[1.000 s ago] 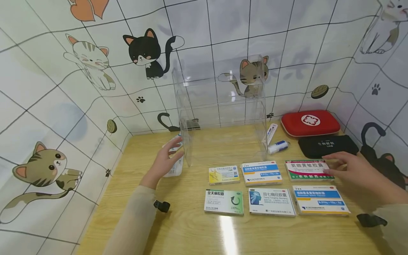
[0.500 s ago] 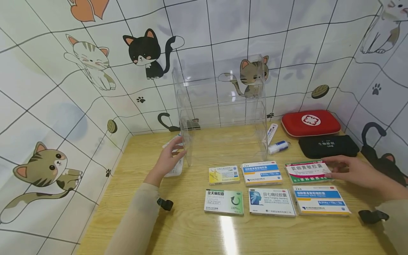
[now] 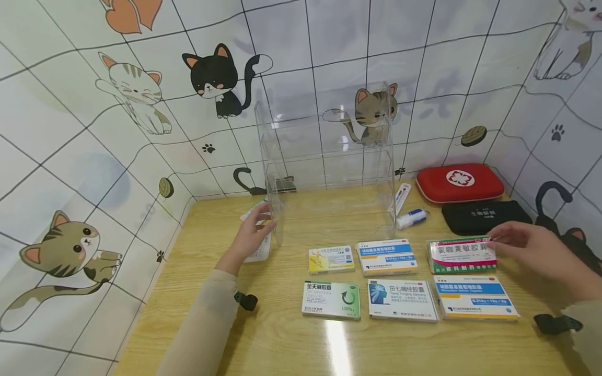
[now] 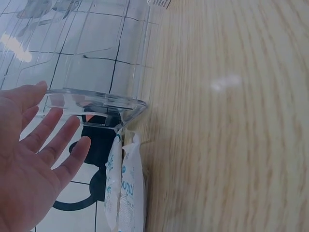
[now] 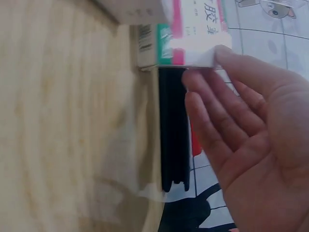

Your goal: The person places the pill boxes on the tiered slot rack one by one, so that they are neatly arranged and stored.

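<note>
On the pale wooden table (image 3: 282, 344), the right hand (image 3: 533, 249) reaches in from the right edge of the head view and pinches the right end of a flat white medicine box with a green and pink band (image 3: 462, 255), lifting that end off the tabletop. The wrist view shows the fingers (image 5: 227, 96) straight along the box end; the thumb is hidden. Large Chinese characters run across the box face.

The left hand (image 3: 251, 235), left of centre, rests with relaxed, spread fingers against the lower left corner of a tall clear acrylic shelf rack (image 3: 329, 162) and grips nothing. Just beside it lie white sachets with blue print (image 4: 124, 186), pressed against the rack's foot.

Below the rack lie five more flat boxes: a small yellow box (image 3: 331, 259), a white box with a blue and orange stripe (image 3: 387, 257), a white and green box marked "100%" (image 3: 331, 299), a white box with a blue head drawing, printed "Tianqi Tongjing Jiaonang" (image 3: 401, 299), and a larger blue-and-orange striped box (image 3: 476, 297) right below the held one.

In the upper right stand a red zipped first-aid case with a white cross emblem (image 3: 459, 181), a black pouch with white lettering (image 3: 484, 216), a white thermometer sleeve (image 3: 402, 197) and a small white tube with a blue cap (image 3: 411, 218).
</note>
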Tool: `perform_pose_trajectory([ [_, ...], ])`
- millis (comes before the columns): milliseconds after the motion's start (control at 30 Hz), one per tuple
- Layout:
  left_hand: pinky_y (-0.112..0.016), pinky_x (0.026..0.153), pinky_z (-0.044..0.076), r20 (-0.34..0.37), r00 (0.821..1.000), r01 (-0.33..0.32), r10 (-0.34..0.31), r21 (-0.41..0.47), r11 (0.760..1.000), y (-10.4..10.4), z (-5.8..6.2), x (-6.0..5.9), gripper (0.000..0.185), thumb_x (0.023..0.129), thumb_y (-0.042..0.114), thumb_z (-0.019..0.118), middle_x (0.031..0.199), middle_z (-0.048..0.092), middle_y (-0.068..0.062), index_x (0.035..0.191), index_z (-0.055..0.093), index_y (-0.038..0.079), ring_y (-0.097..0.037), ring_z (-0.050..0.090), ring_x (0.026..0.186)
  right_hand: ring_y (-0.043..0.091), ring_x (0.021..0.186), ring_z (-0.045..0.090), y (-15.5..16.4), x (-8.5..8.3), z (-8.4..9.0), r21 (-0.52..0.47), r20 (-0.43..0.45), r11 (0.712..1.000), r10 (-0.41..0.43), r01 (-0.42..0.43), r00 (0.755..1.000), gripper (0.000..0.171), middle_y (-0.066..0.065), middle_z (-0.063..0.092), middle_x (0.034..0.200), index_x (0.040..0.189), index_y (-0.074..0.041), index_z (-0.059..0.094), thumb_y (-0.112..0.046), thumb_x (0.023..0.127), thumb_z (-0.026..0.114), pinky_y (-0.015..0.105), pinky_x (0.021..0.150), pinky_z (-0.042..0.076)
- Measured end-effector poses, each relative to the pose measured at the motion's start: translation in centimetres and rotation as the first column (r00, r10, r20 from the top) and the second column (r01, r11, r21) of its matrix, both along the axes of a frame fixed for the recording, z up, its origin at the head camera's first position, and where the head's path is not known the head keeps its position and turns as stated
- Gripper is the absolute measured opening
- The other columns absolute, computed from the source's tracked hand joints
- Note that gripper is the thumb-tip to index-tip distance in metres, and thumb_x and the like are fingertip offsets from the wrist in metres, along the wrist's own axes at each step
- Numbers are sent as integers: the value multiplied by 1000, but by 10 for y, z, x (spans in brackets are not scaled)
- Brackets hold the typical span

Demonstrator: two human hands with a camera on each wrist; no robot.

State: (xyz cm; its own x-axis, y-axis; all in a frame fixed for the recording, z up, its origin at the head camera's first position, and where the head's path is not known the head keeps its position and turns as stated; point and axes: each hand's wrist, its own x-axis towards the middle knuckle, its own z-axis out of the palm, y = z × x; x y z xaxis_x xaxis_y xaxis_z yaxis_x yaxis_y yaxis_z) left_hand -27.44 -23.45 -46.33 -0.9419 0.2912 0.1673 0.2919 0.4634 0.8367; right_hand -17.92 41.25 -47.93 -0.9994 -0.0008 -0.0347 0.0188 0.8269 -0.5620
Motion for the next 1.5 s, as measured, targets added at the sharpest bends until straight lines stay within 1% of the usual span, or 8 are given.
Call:
perform_pose_trajectory([
  [167, -59, 113, 44, 21, 999, 41, -41, 16, 999, -1, 0, -2, 58, 107, 19, 58, 159, 40, -18, 159, 32, 13, -37, 48, 139, 3, 92, 66, -16, 3, 20, -52, -126, 996, -73, 67, 989, 43, 26, 72, 113, 122, -5, 66, -39, 97, 73, 28, 74, 52],
  [333, -59, 113, 43, 23, 998, 52, -52, 8, 999, -3, -1, -2, 60, 108, 19, 57, 160, 38, -17, 160, 29, 10, -36, 48, 139, -29, 82, 49, -49, 1, 47, -130, -273, 990, -84, 50, 958, 36, -21, 69, 102, 120, -10, 70, -34, 95, 77, -1, 68, 41],
  [467, -60, 113, 43, 13, 998, 64, -64, 0, 998, -5, -3, -3, 59, 108, 20, 56, 162, 36, -17, 159, 29, 9, -36, 47, 140, -27, 84, 52, -83, -8, 79, -177, -341, 984, -96, 36, 935, 37, -36, 58, 100, 122, -14, 72, -37, 94, 78, -3, 70, 41],
  [667, -61, 113, 43, 9, 997, 76, -76, 1, 997, -4, -3, -2, 57, 108, 21, 57, 161, 37, -20, 158, 33, 14, -38, 47, 141, -20, 85, 56, -140, -34, 134, -211, -436, 977, -102, 8, 894, 41, 3, 74, 117, 124, -14, 73, -43, 94, 75, -2, 73, 43],
  [1100, -61, 115, 41, 4, 995, 99, -99, 13, 995, -5, 0, -4, 59, 107, 18, 58, 161, 38, -21, 159, 31, 6, -39, 45, 142, 2, 95, 71, -251, -138, 227, -436, -596, 890, -173, -135, 784, 28, 0, 78, 117, 118, -19, 74, -36, 95, 75, 17, 89, 55],
  [1200, -60, 114, 43, 1, 995, 98, -98, -4, 995, -4, 3, -5, 59, 107, 16, 57, 161, 37, -22, 159, 31, 7, -39, 46, 142, 3, 98, 71, -269, -161, 241, -486, -576, 863, -200, -135, 793, 25, -4, 77, 119, 117, -21, 74, -34, 96, 74, 18, 89, 55],
  [1367, -60, 113, 44, -10, 996, 90, -91, -7, 996, -4, 4, -3, 59, 106, 11, 58, 160, 38, -22, 158, 31, 7, -41, 47, 141, 7, 107, 71, -297, -194, 247, -452, -570, 879, -153, -152, 807, 26, -4, 74, 124, 120, -21, 73, -34, 98, 71, 22, 97, 55],
  [1500, -60, 114, 43, 6, 996, 89, -89, -2, 996, -5, 4, -2, 59, 106, 14, 58, 159, 40, -19, 158, 32, 5, -40, 47, 140, 8, 110, 69, -314, -210, 240, -430, -504, 890, -98, -151, 858, 27, -4, 73, 126, 123, -21, 72, -34, 99, 69, 24, 97, 56],
])
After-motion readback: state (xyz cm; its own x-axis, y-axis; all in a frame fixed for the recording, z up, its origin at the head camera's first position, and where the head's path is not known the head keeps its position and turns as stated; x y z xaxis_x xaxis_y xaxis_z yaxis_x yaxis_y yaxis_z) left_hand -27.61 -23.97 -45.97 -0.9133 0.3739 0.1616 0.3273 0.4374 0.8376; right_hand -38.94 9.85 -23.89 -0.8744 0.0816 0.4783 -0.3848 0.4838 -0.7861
